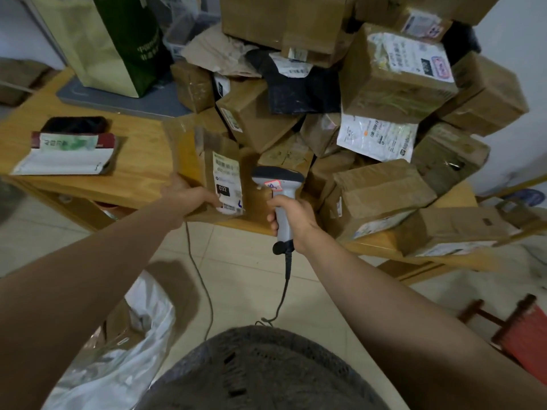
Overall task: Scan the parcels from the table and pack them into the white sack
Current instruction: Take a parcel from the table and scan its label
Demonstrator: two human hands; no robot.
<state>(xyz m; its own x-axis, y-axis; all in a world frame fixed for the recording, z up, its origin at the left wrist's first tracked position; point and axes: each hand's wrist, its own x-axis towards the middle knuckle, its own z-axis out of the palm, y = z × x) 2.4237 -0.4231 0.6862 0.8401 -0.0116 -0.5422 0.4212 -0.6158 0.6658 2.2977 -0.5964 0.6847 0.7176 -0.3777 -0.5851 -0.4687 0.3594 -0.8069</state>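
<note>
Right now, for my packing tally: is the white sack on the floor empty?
No, a brown labelled parcel shows inside the open white sack on the floor.

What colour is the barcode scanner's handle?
The scanner handle is light grey, clearest in the head view.

The parcel (204,152) label (227,184) reads "032"; other print looks too blurred.

**Bare forearms, dark knitted top**

The left forearm (97,261) and right forearm (384,279) are uncovered right up to the left hand (189,199) and right hand (291,220). Below and between the hands, nearest the camera, is a dark grey-brown knitted garment (260,371). Its coarse, speckled knit has small dark openings scattered across it, and its upper edge is rounded.
</note>
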